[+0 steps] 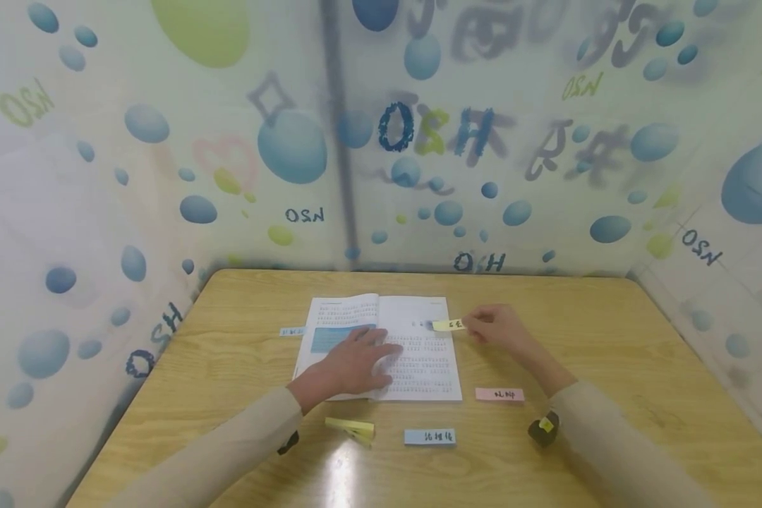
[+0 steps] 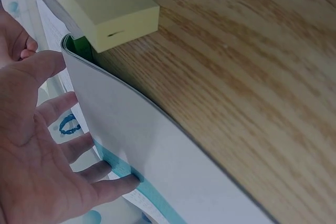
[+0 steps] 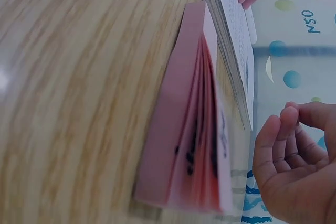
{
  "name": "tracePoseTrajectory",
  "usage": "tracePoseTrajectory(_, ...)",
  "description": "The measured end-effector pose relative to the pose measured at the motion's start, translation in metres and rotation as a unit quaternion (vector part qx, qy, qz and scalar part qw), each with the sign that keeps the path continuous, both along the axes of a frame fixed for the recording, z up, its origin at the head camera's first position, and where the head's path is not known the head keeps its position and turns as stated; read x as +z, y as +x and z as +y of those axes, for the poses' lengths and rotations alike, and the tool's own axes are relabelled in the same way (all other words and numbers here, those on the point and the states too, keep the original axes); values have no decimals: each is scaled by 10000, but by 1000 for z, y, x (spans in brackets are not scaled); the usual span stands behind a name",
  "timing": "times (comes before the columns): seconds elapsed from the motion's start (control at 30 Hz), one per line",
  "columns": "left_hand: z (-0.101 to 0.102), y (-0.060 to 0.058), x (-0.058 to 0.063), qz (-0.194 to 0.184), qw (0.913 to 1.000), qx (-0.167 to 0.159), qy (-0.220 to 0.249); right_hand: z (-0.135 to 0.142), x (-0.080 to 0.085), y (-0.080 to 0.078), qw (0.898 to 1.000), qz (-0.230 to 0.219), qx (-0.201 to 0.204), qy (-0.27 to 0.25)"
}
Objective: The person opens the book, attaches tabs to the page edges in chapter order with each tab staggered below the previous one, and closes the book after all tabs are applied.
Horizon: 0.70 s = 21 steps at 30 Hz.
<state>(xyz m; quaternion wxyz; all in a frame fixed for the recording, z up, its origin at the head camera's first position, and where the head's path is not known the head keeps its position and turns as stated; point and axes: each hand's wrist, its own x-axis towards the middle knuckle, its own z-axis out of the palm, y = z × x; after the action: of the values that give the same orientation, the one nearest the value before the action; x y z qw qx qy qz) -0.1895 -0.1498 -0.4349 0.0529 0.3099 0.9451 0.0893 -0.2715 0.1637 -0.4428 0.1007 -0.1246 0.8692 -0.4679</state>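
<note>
An open book (image 1: 419,374) with printed pages lies on the table. My left hand (image 1: 355,361) rests on it with fingers spread, near the spine; in the left wrist view those fingers (image 2: 79,148) touch the page beside a teal band. My right hand (image 1: 500,328) pinches the end of a yellow sticky note (image 1: 444,326) with handwriting on it. The note's other end lies over the right page's edge; whether it sticks there I cannot tell. Past the book's left edge juts a blue sticky note (image 1: 291,331), also written on.
Nearer me on the wooden table (image 1: 228,430) lie a yellow sticky-note pad (image 1: 351,425), a blue pad (image 1: 430,437) and a pink pad (image 1: 499,395). The pink pad's leaves (image 3: 202,140) fan apart in the right wrist view. Patterned walls (image 1: 413,233) border the table's far side.
</note>
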Motion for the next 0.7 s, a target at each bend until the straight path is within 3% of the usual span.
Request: tracePoseTrajectory(0.7, 1, 1, 4, -159, 9998, 66, -22, 11, -7, 3, 9994, -302, -148, -14)
